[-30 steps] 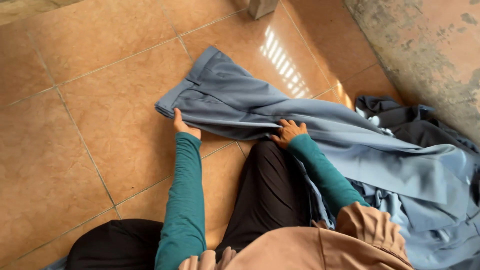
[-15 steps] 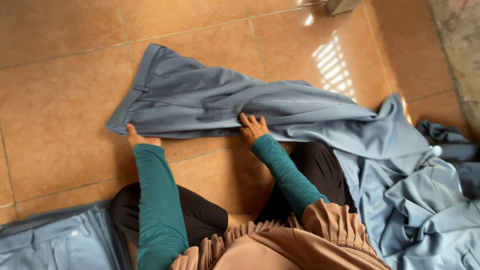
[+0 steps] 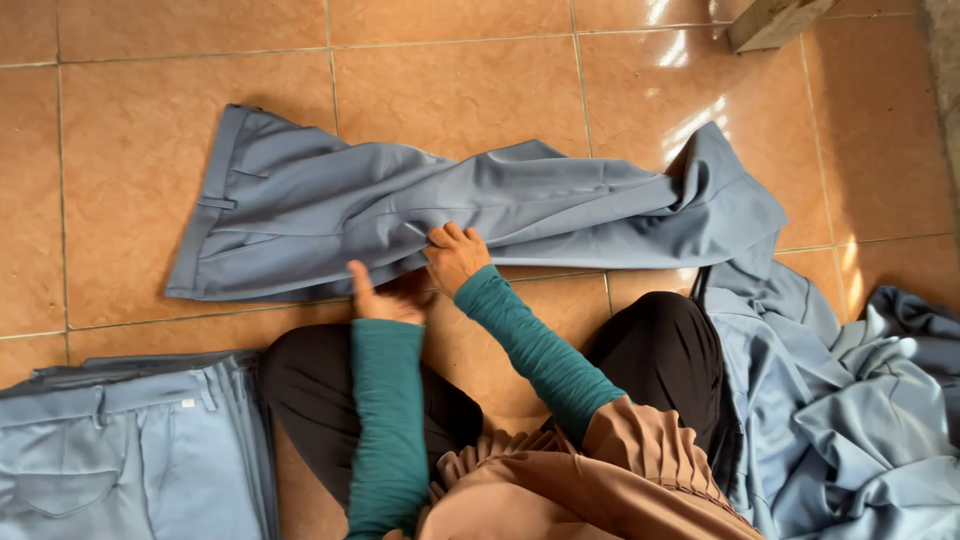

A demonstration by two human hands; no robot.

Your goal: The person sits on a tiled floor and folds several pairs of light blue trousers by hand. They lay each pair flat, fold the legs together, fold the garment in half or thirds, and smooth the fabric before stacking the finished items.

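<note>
Since a moment ago, both hands have slid closer together along the near edge of the grey-blue trousers (image 3: 450, 205), which lie flat on the tiled floor (image 3: 130, 60). The right hand (image 3: 455, 255) pinches a fold of cloth. The left hand (image 3: 385, 300) rests half open at the edge. A folded pile (image 3: 130, 450) sits nearby, and loose clothes (image 3: 850, 420) wait at the right.

I see even daylight, soft shadows. Glare patches on glossy tile floor (image 3: 120, 200) toward far right corner, light entering from there. Sharp focus throughout, no blur, slight edge stretch.
</note>
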